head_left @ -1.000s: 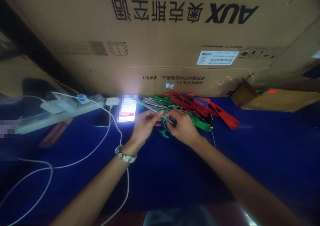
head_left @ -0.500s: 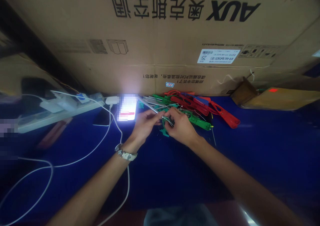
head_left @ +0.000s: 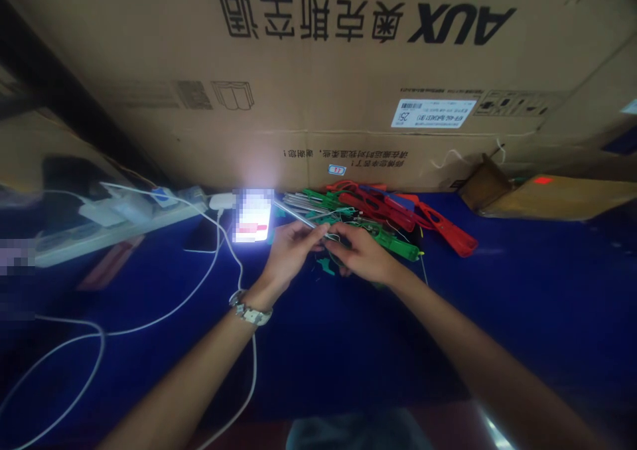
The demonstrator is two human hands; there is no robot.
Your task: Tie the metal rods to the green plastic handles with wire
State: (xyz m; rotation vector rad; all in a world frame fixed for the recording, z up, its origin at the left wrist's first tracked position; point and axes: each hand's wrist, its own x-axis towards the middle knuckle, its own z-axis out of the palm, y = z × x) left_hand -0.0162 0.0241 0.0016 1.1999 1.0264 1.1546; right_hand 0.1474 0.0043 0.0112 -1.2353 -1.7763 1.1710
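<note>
Between the thumb and fingers of my left hand (head_left: 288,254) is a thin silvery metal tube (head_left: 297,214), slanting up and left toward the lit phone. My right hand (head_left: 365,254) is closed close beside it, fingertips on a pale thin wire (head_left: 332,237) at the tube's near end. The two hands almost meet, and the fingers hide how wire and tube join. Just below them lies a small green plastic piece (head_left: 326,266). Behind the hands is a heap with several metal tubes (head_left: 308,203), green plastic casings (head_left: 398,243) and red plastic casings (head_left: 450,231).
A glowing phone (head_left: 255,216) stands left of my hands. White cables (head_left: 216,264) loop across the blue tabletop (head_left: 308,350) from a power strip (head_left: 124,221). A large cardboard carton (head_left: 318,65) walls off the back. At right lie a brown holder (head_left: 482,184) and a yellowish packet (head_left: 557,196).
My right hand has turned and its fingers have moved in closer to the tube's near end, covering more of the wire. The left hand keeps its hold, nearly still.
</note>
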